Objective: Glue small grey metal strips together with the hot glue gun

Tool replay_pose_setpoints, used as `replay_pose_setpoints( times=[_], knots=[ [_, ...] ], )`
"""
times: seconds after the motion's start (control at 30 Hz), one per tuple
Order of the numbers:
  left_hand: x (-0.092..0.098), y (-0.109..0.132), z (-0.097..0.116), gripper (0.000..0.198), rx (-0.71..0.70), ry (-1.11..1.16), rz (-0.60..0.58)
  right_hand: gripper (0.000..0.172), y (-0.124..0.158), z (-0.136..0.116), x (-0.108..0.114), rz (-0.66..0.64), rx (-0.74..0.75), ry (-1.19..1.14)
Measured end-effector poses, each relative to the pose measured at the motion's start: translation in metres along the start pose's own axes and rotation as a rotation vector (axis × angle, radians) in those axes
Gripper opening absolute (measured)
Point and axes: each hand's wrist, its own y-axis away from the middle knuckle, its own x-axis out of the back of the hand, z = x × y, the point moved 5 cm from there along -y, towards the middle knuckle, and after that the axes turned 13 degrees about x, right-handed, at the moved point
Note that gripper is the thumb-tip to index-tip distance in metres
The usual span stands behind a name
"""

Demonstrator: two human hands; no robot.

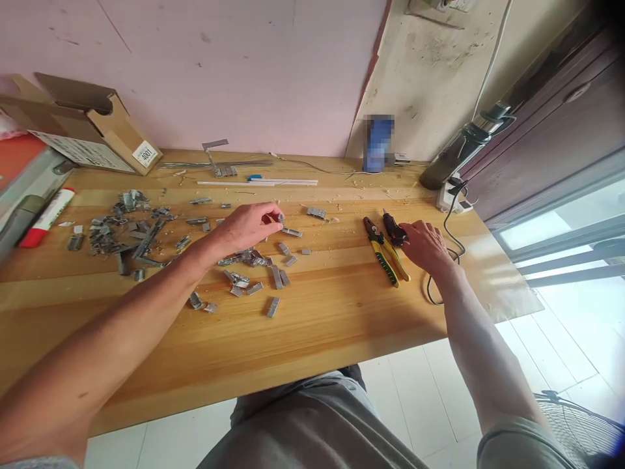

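Table point(342, 326): clips point(276, 277) scattered mid-left. Right hand point(427, 246) curls round black corded tool point(392, 230), just beside pliers point(385, 255). Left hand point(247, 227) pinches one clip point(281, 218) at fingertips, near table. Judgement: pinch by the edges, steady wrist on wood.

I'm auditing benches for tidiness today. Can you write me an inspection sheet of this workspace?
Surface: wooden table, with wood shavings near the back.
Job's things: metal pieces strewn mid-table; black tool; pliers beside it.
Clutter: cardboard box, marker, white strips, scrap pile.
Hands: left hand fingers pinch one metal piece; right hand grips the black tool.
Cables: black cord loops past the right hand; power strip behind.
Surroundings: bottle, fan, window.
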Motion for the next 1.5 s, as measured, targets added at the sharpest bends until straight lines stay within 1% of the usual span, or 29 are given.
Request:
replay_pose_setpoints(
  times=[0.07, 0.17, 0.27, 0.33, 0.37, 0.43, 0.5, 0.57, 0.63, 0.7, 0.8, 0.93, 1.07, 1.17, 1.23, 1.37, 1.5],
  knots=[
    [0.002, 0.009, -0.001, 0.029, 0.005, 0.037, 0.031, 0.048, -0.004, 0.004, -0.003, -0.012, 0.007, -0.021],
    [0.004, 0.028, 0.004, 0.028, 0.003, 0.077, 0.077, 0.046, -0.006, 0.012, 0.000, -0.002, 0.017, -0.072],
    [0.001, 0.051, 0.013, 0.024, -0.005, 0.101, 0.091, 0.047, 0.001, 0.020, 0.012, 0.058, 0.001, -0.124],
    [-0.003, 0.066, 0.018, 0.021, -0.011, 0.115, 0.105, 0.048, 0.011, 0.020, 0.025, 0.127, -0.016, -0.181],
    [-0.006, 0.073, 0.019, 0.020, -0.016, 0.121, 0.113, 0.047, 0.017, 0.016, 0.032, 0.173, -0.023, -0.227],
    [-0.014, 0.085, 0.022, 0.017, -0.024, 0.134, 0.126, 0.042, 0.030, 0.002, 0.048, 0.316, -0.025, -0.423],
    [-0.024, 0.096, 0.023, 0.014, -0.038, 0.141, 0.135, 0.035, 0.041, -0.023, 0.061, 0.419, 0.008, -0.510],
    [-0.035, 0.105, 0.023, 0.011, -0.063, 0.130, 0.148, 0.025, 0.050, -0.055, 0.069, 0.444, 0.105, -0.556],
    [-0.046, 0.112, 0.024, 0.009, -0.108, 0.096, 0.159, 0.022, 0.056, -0.085, 0.072, 0.443, 0.215, -0.590],
    [-0.057, 0.117, 0.024, 0.007, -0.161, 0.047, 0.166, 0.019, 0.060, -0.108, 0.069, 0.419, 0.316, -0.619],
    [-0.066, 0.121, 0.024, 0.007, -0.214, -0.020, 0.182, 0.018, 0.066, -0.127, 0.058, 0.351, 0.413, -0.636],
    [-0.064, 0.120, 0.022, 0.008, -0.234, -0.045, 0.199, 0.015, 0.070, -0.137, 0.049, 0.277, 0.454, -0.650],
    [-0.057, 0.117, 0.019, 0.012, -0.232, -0.047, 0.233, 0.016, 0.063, -0.145, 0.054, 0.225, 0.467, -0.703],
    [-0.057, 0.116, 0.016, 0.014, -0.228, -0.037, 0.237, 0.015, 0.053, -0.152, 0.059, 0.194, 0.492, -0.725],
    [-0.059, 0.118, 0.015, 0.014, -0.226, -0.025, 0.240, 0.014, 0.048, -0.156, 0.059, 0.180, 0.519, -0.727],
    [-0.060, 0.120, 0.012, 0.010, -0.209, -0.001, 0.259, 0.015, 0.046, -0.161, 0.049, 0.141, 0.597, -0.728],
    [-0.057, 0.119, 0.008, 0.008, -0.156, 0.028, 0.243, 0.019, 0.045, -0.168, 0.040, 0.105, 0.679, -0.712]
  ],
)
